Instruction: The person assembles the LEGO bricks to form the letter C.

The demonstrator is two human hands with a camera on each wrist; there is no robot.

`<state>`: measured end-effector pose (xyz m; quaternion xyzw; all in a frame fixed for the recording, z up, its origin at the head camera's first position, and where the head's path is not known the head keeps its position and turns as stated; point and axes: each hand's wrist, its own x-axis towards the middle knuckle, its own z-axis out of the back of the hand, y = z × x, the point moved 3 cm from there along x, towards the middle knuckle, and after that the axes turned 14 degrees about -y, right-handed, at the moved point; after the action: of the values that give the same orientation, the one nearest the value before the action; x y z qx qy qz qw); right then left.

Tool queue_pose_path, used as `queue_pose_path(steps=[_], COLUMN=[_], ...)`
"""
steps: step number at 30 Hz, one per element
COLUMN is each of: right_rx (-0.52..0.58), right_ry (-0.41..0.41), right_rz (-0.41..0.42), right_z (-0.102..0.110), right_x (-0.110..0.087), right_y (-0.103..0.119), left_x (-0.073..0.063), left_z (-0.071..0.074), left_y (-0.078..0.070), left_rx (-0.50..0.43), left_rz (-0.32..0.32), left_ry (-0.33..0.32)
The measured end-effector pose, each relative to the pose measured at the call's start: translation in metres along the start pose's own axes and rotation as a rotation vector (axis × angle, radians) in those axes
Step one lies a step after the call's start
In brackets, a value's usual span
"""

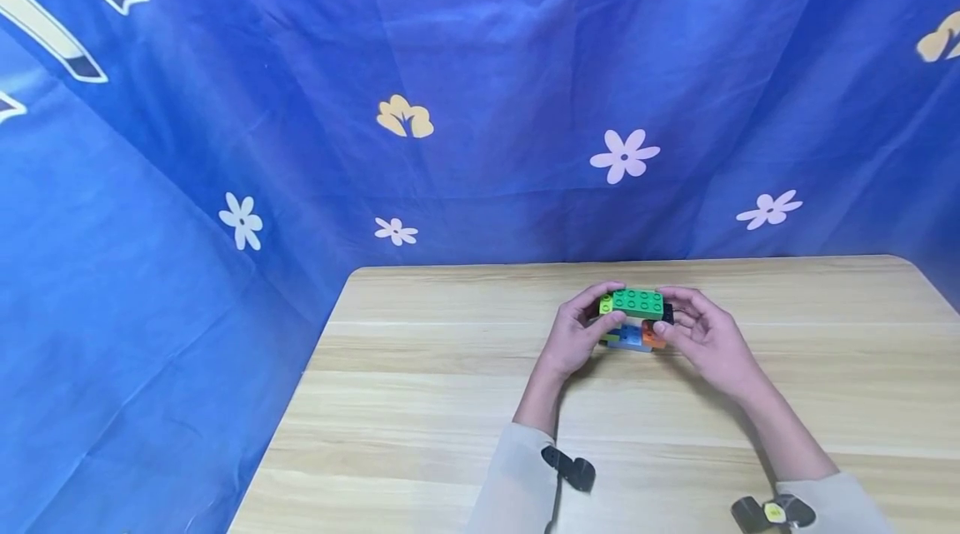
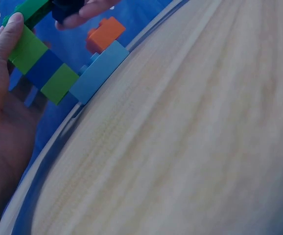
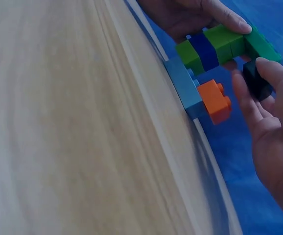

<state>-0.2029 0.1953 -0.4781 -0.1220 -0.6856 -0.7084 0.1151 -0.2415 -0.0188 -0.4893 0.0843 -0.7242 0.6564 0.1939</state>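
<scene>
A small build of toy bricks stands on the wooden table, with a light blue brick (image 3: 184,93) at its bottom. An orange brick (image 3: 215,103) sits on the light blue one's right end. On its left end rises a column of lime bricks (image 2: 28,49) with a dark blue brick (image 2: 44,68) between them. A long green brick (image 1: 637,303) reaches rightward from the column's top. My left hand (image 1: 573,336) grips the column near the top, thumb on the front. My right hand (image 1: 708,342) pinches a black brick (image 3: 253,81) close under the green brick's right end, above the orange one.
Wooden tabletop (image 1: 420,401) stretches to the left and in front of the build. Behind the table's back edge hangs a blue cloth (image 1: 487,184) with printed flowers. Dark straps with small devices (image 1: 570,469) are on both sleeves.
</scene>
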Motion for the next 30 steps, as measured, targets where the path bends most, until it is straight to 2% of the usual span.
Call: queue_pose_path(steps=[8,13,21,30], right_rx=[0.122,0.160,0.204,0.272], right_ry=[0.040,0.044,0.025,-0.006], right_rz=[-0.036,-0.039,0.011,0.045], right_z=[-0.0030,-0.0026,-0.0043,-0.0077], right_x=[0.0013,0.0016,-0.0006,-0.0027], right_y=[-0.0014,0.0001,-0.0020,-0.0045], left_x=[0.0002,0.0003,0.0005,0.0007], left_z=[0.0010,0.0003,-0.0010,-0.0007], left_y=[0.0005,-0.0005,-0.0018,-0.0035], left_rx=[0.012,0.007,-0.007,0.020], left_rz=[-0.010,-0.012,-0.034,-0.023], left_ry=[-0.007,-0.006,-0.010,-0.007])
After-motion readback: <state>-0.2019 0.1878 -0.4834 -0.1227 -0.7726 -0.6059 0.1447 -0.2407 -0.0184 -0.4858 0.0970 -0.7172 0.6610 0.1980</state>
